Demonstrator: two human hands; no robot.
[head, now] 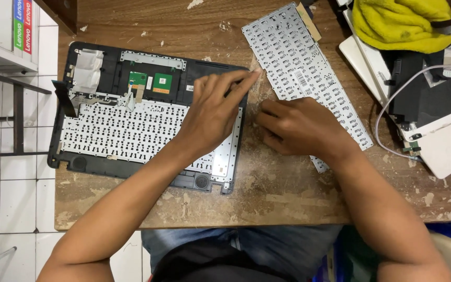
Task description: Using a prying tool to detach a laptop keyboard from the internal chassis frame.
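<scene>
Loose keyboard panel (301,62), silver back side up, lay diagonally on the worn wooden table (267,198), right of the opened laptop base (105,68); its near end ran under the right hand (301,128). Right hand rested flat-ish on that panel w/ fingers curled in twd the left edge, pressing rather than clasping; can't tell if anything small was pinched under the fingertips. Left hand (215,112) lay across the right end of the laptop base, fingers stretched out and together, tips reaching the gap betw. base and loose panel; it gripped nothing visible.

Judged step: keyboard swap mid-way, one metal keyboard backing (126,133) seated in the base, other panel out on the table; hands looked to be working at the panel's left edge. Next move would prob. call for a fine fingertip hold at that edge, w/ the other hand steadying.

Around: small green circuit boards (155,82) at far side of base; yellow cloth (398,23) far right; white device parts (444,141) and a grey cable (387,109) at right, close to the panel's right side, so little room to slide it that way; paint flakes scattered on the table.
</scene>
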